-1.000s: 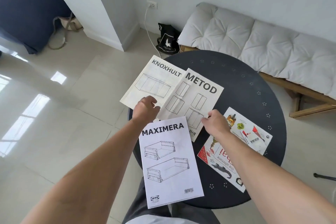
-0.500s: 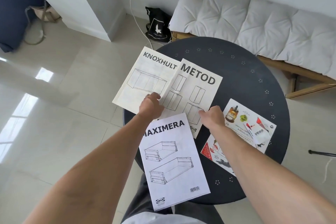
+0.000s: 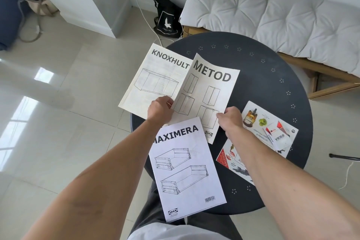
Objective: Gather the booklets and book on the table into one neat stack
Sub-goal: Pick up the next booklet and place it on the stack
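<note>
Several printed items lie on a round dark table (image 3: 259, 76). The cream METOD booklet (image 3: 208, 91) is in the middle, its top edge curling up. My left hand (image 3: 159, 110) pinches its lower left edge and my right hand (image 3: 229, 118) pinches its lower right edge. The KNOXHULT booklet (image 3: 155, 80) lies partly under it, hanging over the table's left rim. The white MAXIMERA booklet (image 3: 187, 167) lies nearest me, overhanging the front rim. A colourful book (image 3: 263, 128) lies at the right, partly hidden by my right forearm.
A bench with white tufted cushions (image 3: 272, 11) stands just behind the table. A black tote bag (image 3: 167, 19) and a white cable (image 3: 144, 13) lie on the tiled floor beyond the table. A thin dark rod (image 3: 342, 157) pokes in at the right edge.
Both hands have closed on the METOD booklet's lower edges, and its top edge now lifts off the table. The camera has tilted down and closer.
</note>
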